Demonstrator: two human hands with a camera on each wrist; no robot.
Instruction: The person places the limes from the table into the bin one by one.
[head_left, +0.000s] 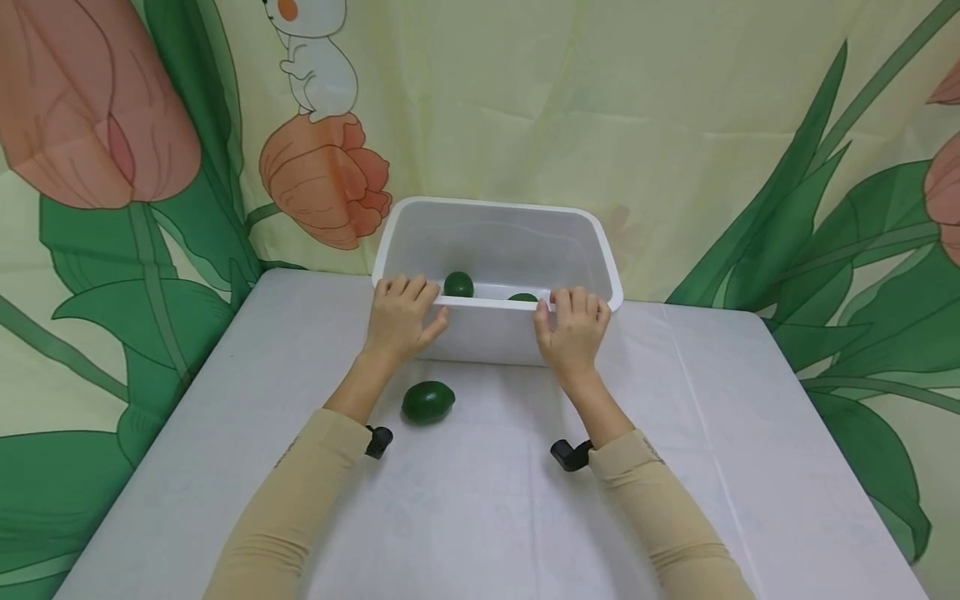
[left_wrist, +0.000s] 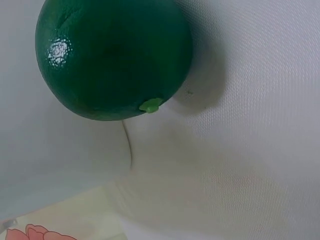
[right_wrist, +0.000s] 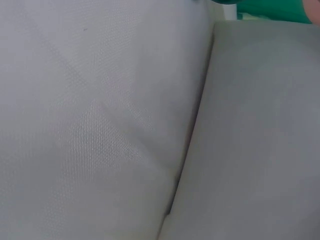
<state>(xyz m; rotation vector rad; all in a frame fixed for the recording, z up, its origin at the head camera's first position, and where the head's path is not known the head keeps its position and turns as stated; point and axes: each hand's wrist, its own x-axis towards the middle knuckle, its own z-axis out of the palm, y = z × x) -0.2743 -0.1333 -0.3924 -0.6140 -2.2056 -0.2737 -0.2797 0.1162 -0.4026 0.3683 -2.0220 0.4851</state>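
Note:
A white plastic bin [head_left: 487,333] stands at the back of the table, open side up. My left hand [head_left: 400,321] grips the left part of its front rim, fingers over the edge and thumb on the outer side. Toward the right end, my right hand [head_left: 576,329] holds the same rim in a like way. Inside the bin lie two green limes, one lime [head_left: 458,284] near the left hand and another lime [head_left: 522,297] partly hidden by the front wall. A third lime [head_left: 427,402] rests on the cloth before the bin, large in the left wrist view with its stem nub showing.
A white cloth covers the table [head_left: 480,517]. Behind the bin hangs a pale curtain [head_left: 525,100] printed with tulips and leaves. Small black wrist cameras, one camera [head_left: 378,442] on the left and one camera [head_left: 572,455] on the right, stick out from the sleeves.

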